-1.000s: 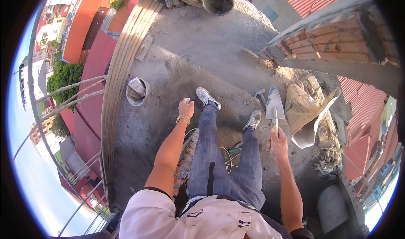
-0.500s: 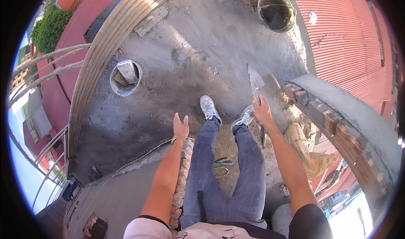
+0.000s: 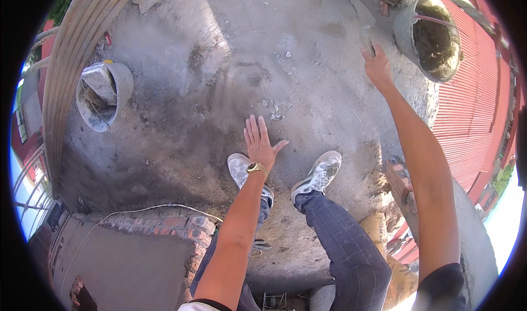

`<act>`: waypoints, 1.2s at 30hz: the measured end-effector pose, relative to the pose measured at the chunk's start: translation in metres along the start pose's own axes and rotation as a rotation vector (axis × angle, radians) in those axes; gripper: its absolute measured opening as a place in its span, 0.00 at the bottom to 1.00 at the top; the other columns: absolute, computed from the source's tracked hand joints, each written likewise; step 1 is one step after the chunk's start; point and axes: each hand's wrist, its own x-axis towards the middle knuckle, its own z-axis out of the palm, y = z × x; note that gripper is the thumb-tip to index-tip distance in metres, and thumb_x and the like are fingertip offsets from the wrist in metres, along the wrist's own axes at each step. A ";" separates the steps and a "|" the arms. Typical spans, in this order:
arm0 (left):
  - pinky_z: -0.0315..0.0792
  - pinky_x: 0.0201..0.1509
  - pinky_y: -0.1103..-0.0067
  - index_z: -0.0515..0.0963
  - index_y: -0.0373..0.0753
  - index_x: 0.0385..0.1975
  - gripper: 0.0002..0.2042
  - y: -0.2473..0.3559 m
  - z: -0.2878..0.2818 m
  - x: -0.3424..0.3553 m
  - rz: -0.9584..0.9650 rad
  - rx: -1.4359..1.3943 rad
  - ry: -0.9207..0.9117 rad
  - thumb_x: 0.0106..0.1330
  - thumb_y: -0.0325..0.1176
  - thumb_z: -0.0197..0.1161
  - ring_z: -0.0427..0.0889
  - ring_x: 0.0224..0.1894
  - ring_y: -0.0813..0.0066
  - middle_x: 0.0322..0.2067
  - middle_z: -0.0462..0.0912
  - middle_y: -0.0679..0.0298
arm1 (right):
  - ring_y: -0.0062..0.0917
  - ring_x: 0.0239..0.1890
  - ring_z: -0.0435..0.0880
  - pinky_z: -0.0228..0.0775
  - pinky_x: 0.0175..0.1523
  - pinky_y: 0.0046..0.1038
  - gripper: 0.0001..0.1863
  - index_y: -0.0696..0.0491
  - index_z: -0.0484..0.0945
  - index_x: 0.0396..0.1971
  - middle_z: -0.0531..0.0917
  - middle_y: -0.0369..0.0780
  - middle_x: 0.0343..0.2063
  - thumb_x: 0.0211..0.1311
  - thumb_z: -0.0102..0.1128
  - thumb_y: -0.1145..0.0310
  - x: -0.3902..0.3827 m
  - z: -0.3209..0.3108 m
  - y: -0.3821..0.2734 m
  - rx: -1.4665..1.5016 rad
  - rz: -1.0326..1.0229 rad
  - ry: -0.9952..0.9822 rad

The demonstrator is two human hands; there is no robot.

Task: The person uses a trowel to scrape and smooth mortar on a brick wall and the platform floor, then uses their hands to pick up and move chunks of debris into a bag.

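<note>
My right hand [image 3: 377, 68] reaches far forward, its fingers wrapped round the handle of a trowel [image 3: 359, 9]. The pointed grey blade extends away from me over the dusty floor. Close to the right of this hand stands a mortar-stained bucket [image 3: 405, 34] with a reddish handle across its mouth and grey residue inside. In front of my left shoe, my left hand [image 3: 261, 148] hangs over the floor with its fingers spread, holding nothing. A gold-coloured watch [image 3: 256, 167] circles that wrist.
A pale bucket [image 3: 125, 86] with grey chunks stands at the left, near a curved bank of boards [image 3: 77, 47]. Rubble bits [image 3: 277, 110] lie ahead. A brick edge [image 3: 181, 226] with a cable [image 3: 137, 210] is at lower left; paper sacks [image 3: 376, 228] lie at lower right.
My right hand has carried the trowel forward and right, close to the mortar-stained bucket. My left hand has come forward with its fingers spreading. The whole view has shifted forward.
</note>
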 end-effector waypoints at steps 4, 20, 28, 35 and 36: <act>0.45 0.75 0.49 0.47 0.29 0.73 0.63 0.005 0.020 0.064 0.082 -0.073 0.068 0.48 0.75 0.64 0.46 0.75 0.38 0.73 0.46 0.38 | 0.48 0.59 0.76 0.66 0.63 0.41 0.27 0.51 0.70 0.64 0.78 0.50 0.57 0.67 0.56 0.58 0.129 0.014 -0.050 -0.098 -0.309 0.005; 0.46 0.76 0.52 0.45 0.32 0.74 0.47 -0.022 0.011 0.146 -0.110 -0.291 0.407 0.68 0.66 0.49 0.51 0.75 0.46 0.73 0.49 0.41 | 0.36 0.50 0.75 0.68 0.60 0.38 0.26 0.48 0.72 0.64 0.77 0.42 0.46 0.67 0.52 0.79 0.036 0.047 -0.048 -0.412 -0.977 -0.450; 0.46 0.76 0.53 0.59 0.30 0.70 0.34 0.006 0.025 0.162 0.124 -0.288 0.398 0.75 0.53 0.47 0.54 0.74 0.45 0.70 0.60 0.44 | 0.39 0.51 0.74 0.68 0.59 0.39 0.28 0.51 0.68 0.66 0.75 0.44 0.47 0.65 0.54 0.78 -0.037 0.008 0.026 -0.200 -0.509 -0.046; 0.52 0.74 0.53 0.66 0.28 0.65 0.29 0.037 0.034 0.158 0.158 -0.264 0.402 0.77 0.49 0.44 0.60 0.72 0.44 0.68 0.64 0.44 | 0.40 0.45 0.74 0.69 0.54 0.40 0.29 0.55 0.66 0.65 0.72 0.45 0.41 0.62 0.51 0.80 -0.153 0.064 0.018 -0.257 -0.483 -0.219; 0.53 0.74 0.54 0.66 0.28 0.65 0.29 0.043 0.043 0.153 0.195 -0.279 0.406 0.77 0.48 0.44 0.61 0.71 0.44 0.68 0.65 0.43 | 0.39 0.46 0.74 0.69 0.54 0.39 0.29 0.55 0.66 0.65 0.73 0.45 0.42 0.62 0.52 0.80 -0.167 0.066 0.012 -0.221 -0.440 -0.245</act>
